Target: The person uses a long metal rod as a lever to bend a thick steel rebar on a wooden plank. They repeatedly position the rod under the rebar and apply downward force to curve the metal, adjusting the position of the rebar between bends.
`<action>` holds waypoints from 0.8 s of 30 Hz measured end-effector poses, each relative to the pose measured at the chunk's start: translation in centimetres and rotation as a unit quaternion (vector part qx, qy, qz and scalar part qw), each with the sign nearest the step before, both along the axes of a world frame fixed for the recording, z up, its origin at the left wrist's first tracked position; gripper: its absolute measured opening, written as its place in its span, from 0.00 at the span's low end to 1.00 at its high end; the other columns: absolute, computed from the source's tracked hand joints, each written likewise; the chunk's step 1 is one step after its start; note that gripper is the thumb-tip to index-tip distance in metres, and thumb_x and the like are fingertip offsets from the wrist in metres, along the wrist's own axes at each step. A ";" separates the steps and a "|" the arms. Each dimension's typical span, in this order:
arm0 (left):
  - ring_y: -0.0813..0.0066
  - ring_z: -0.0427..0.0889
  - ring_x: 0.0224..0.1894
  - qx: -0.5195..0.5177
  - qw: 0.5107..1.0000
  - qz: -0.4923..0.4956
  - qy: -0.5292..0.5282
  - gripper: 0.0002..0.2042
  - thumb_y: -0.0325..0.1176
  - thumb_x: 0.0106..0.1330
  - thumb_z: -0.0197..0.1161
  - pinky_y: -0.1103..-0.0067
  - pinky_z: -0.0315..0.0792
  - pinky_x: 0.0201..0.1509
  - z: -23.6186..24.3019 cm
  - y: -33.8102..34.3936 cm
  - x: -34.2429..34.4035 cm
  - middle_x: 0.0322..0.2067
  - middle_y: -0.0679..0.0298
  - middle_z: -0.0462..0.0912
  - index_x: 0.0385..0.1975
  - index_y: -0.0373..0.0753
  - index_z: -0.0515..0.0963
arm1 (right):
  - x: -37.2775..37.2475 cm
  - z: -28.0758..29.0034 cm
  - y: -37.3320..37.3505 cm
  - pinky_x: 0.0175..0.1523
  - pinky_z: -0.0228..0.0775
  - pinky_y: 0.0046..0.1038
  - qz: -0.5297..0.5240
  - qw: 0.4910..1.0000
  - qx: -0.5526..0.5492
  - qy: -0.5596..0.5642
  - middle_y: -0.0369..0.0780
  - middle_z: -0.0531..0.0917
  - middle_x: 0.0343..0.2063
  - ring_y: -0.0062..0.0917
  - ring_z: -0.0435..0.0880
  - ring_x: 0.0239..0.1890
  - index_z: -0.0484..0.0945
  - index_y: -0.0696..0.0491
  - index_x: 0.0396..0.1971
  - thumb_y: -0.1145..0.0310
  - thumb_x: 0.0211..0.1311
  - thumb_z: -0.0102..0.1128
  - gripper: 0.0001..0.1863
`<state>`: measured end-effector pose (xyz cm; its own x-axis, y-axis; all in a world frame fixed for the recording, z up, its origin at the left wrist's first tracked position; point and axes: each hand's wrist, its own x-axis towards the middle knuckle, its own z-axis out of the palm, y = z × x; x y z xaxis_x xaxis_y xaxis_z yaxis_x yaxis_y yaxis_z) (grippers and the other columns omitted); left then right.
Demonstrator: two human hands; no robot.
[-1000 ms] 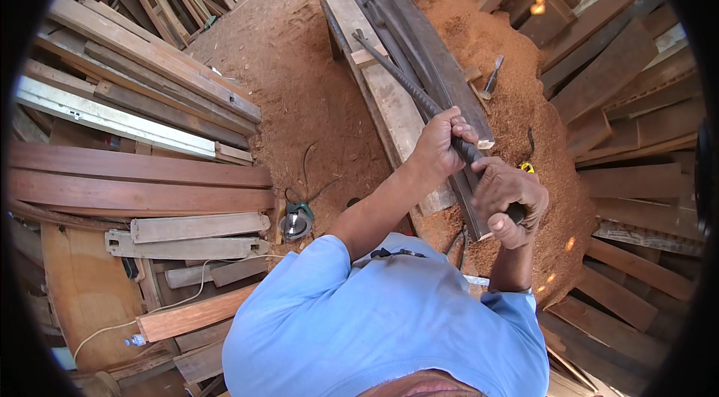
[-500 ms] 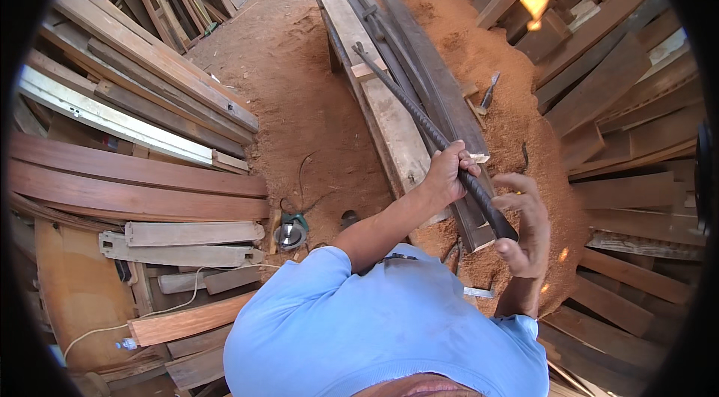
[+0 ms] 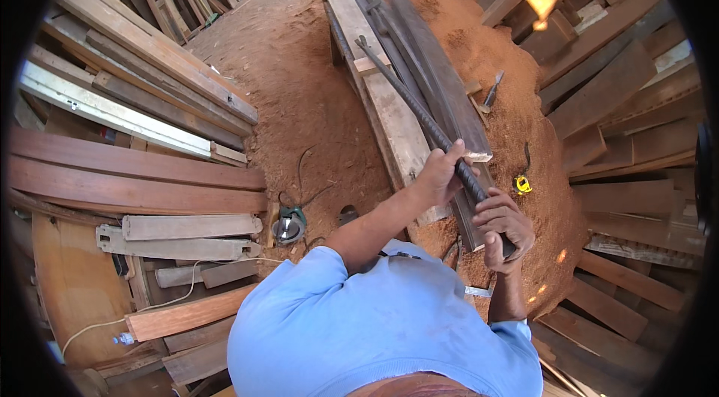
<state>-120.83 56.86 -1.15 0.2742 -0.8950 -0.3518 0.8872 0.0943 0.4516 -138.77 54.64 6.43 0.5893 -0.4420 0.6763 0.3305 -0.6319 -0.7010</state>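
A long dark ribbed bar [image 3: 416,105] with a forked far tip slants over a pale plank [image 3: 344,0] and dark boards [image 3: 427,45] on a low bench. My left hand [image 3: 442,176] is closed around the bar, a little short of its near end. My right hand [image 3: 506,228] is wrapped round the near end. A small wooden block [image 3: 372,65] lies across the pale plank under the far part of the bar. To the right of the boards lie a chisel-like tool [image 3: 494,88] and a yellow tape measure [image 3: 522,184] on sawdust.
Stacked boards [image 3: 150,172] fill the left side, with more timber [image 3: 636,195] piled on the right. A green circular saw [image 3: 289,225] with a cord sits on the dirt floor [image 3: 329,120]. Sawdust [image 3: 550,262] is heaped beside the bench.
My right hand loosened from the bar's near end half a second ago and is now closed on it again. My left hand has moved slightly down. The tape measure has come into clearer view.
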 end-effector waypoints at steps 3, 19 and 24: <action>0.56 0.80 0.45 0.084 0.831 -0.034 -0.549 0.21 0.49 0.74 0.60 0.59 0.73 0.53 -3.6 1.8 2.6 0.40 0.49 0.79 0.47 0.34 0.72 | 0.5 0.4 -0.5 0.54 0.79 0.49 -0.013 0.999 0.002 -0.051 0.40 0.82 0.19 0.35 0.87 0.31 0.77 0.55 0.18 0.62 0.71 0.56 0.20; 0.57 0.86 0.29 -0.238 0.417 -0.009 -0.877 0.21 0.32 0.44 0.73 0.64 0.74 0.32 4.6 -1.6 8.5 0.23 0.64 0.83 0.41 0.46 0.77 | 4.1 6.9 -0.6 0.60 0.70 0.50 0.115 0.991 -0.062 0.021 0.35 0.86 0.22 0.34 0.86 0.32 0.76 0.51 0.16 0.43 0.69 0.59 0.29; 0.58 0.86 0.27 -0.225 0.425 -0.101 -0.871 0.21 0.30 0.44 0.71 0.65 0.74 0.29 6.4 -0.5 10.4 0.22 0.66 0.83 0.41 0.46 0.76 | 5.6 7.5 -2.6 0.44 0.68 0.37 0.350 0.933 -0.054 0.071 0.35 0.75 0.16 0.31 0.77 0.23 0.72 0.51 0.15 0.44 0.63 0.66 0.28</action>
<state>-110.38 56.41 5.28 -0.3301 -0.8312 0.4473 -0.7457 0.5202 0.4162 -133.14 52.05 13.97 0.7943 0.1508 0.5886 0.5979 -0.3662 -0.7130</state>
